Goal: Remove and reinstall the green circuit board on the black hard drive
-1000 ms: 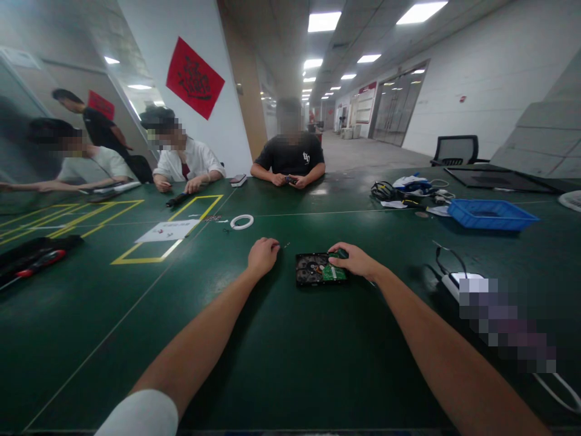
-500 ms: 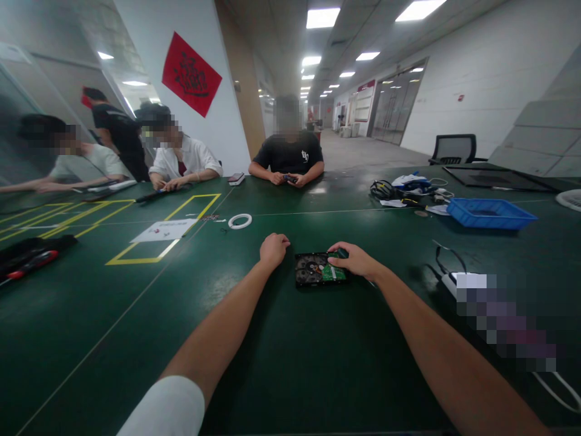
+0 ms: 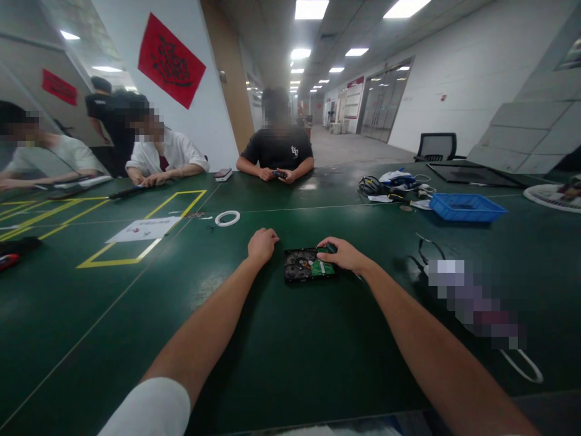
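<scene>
A hard drive (image 3: 297,266) lies flat on the green table in front of me, its green circuit board facing up. My right hand (image 3: 345,254) is closed at the drive's right end, around what looks like a screwdriver (image 3: 332,248); its dark handle end shows by the thumb and a thin pale shaft peeks out below the hand. Just left of the drive, apart from it, my left hand (image 3: 263,245) rests on the table with fingers curled together. Whether anything small is in those fingers is hidden.
To the right lie a strapped object (image 3: 472,303), blurred out, and a blue tray (image 3: 467,208) beside a pile of cables (image 3: 399,181). A white ring (image 3: 227,218) and a paper sheet (image 3: 143,229) lie left. Across the table sits a person (image 3: 276,151); others sit further left.
The camera view has shifted, so everything appears further left. Both hands keep nearly the same places beside the hard drive, with the right still closed around the screwdriver.
</scene>
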The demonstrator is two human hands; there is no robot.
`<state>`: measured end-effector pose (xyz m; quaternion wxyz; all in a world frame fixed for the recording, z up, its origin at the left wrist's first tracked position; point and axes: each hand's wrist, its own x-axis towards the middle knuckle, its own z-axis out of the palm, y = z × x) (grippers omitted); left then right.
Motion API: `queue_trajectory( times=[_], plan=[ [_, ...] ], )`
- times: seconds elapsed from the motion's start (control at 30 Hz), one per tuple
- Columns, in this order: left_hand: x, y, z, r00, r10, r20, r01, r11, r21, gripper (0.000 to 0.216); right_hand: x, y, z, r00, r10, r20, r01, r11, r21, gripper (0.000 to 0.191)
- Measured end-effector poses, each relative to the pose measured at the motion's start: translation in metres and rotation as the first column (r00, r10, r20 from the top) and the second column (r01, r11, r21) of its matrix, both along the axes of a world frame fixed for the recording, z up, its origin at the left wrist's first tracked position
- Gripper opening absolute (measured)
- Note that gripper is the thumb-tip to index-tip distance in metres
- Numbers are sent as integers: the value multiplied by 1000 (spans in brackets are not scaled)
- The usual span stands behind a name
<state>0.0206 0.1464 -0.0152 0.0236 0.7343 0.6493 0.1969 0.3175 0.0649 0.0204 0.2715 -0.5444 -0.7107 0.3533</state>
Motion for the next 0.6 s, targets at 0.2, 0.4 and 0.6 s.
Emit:
queue_trajectory(
  times=[0.2,0.4,0.6],
  plan=[
    [-2,-2,1,1000,-20,-21,20,1000,14,18,1,0,-2,1000,4,-26,-4,1000,4,44],
    [-2,-5,-1,999,-31,-32,32,999,37,21,1,-1,-2,999,5,-43,-5,1000,12,44],
    [-4,-5,-4,1000,-13,-2,13,997,75,19,0,-3,1,998,-30,-48,29,1000,-8,44]
  ],
)
